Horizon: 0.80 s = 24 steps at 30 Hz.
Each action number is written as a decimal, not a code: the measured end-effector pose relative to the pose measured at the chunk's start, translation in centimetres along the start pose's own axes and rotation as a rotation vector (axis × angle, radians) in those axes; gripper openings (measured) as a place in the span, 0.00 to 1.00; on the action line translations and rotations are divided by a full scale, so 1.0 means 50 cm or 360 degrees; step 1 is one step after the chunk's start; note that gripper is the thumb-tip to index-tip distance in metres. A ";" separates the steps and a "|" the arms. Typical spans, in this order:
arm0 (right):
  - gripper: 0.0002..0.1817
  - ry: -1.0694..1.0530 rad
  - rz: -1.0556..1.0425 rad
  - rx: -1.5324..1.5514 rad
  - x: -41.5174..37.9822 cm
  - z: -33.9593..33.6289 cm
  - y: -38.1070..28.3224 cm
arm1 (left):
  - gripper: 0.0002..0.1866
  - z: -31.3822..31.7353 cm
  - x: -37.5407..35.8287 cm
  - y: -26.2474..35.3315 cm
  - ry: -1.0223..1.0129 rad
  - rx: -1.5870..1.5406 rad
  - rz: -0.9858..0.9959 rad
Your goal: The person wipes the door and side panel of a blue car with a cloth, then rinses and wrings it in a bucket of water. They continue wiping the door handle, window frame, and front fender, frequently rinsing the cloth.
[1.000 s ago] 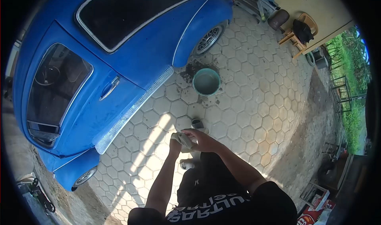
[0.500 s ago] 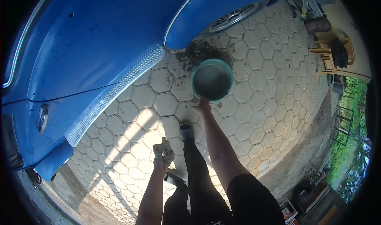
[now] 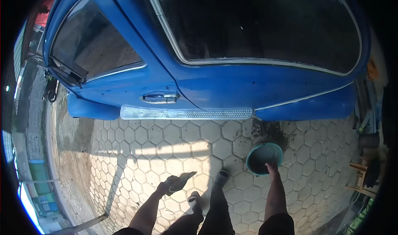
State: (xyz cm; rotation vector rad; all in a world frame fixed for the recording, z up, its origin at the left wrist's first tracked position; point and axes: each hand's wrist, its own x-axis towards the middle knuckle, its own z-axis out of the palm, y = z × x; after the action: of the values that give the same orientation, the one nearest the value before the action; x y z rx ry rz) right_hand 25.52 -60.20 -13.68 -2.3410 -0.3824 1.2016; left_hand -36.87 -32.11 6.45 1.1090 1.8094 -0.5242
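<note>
A pale, crumpled cloth [image 3: 181, 182] hangs from my left hand [image 3: 163, 188], whose fingers are wrapped round it above the sunlit paving. Off to the right, my right hand [image 3: 272, 168] grips the near rim of a round teal bucket [image 3: 248, 162]. Its inside looks dark, and the bucket is tilted a little. Beyond both hands stands a blue car [image 3: 232, 83], side on, with a silver ribbed running board [image 3: 186, 113] along its lower edge and a chrome door handle [image 3: 159, 97].
Hexagonal paving stones [image 3: 232, 195] cover the ground, with a dark wet patch [image 3: 271, 130] by the car's right end. My shoes [image 3: 222, 176] stand between the hands. A wooden chair [image 3: 360, 179] is at the far right, and a dark side window [image 3: 265, 25] fills the top.
My view has swung left and up, bringing the car's windows in. The bucket appears further right and more tilted, still in my right hand. The cloth now hangs out more loosely.
</note>
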 end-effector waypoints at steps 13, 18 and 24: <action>0.14 -0.0290 0.0743 -0.0124 -0.376 -0.027 -0.328 | 0.22 -0.223 -0.203 -0.395 0.0654 -0.2115 0.0091; 0.17 -0.0683 0.0561 -0.0071 -0.477 0.018 -0.406 | 0.19 -0.201 -0.270 -0.512 0.0638 -0.2578 -0.0374; 0.16 -0.0808 0.0560 0.0141 -0.515 0.171 -0.458 | 0.14 -0.126 -0.227 -0.720 0.0453 -0.2847 -0.0671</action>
State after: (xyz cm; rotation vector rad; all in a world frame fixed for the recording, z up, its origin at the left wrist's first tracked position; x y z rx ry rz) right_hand 3.03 -49.90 11.81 -2.0576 -0.0734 1.9452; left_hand -68.86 -50.93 15.74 -0.4669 1.7996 0.9972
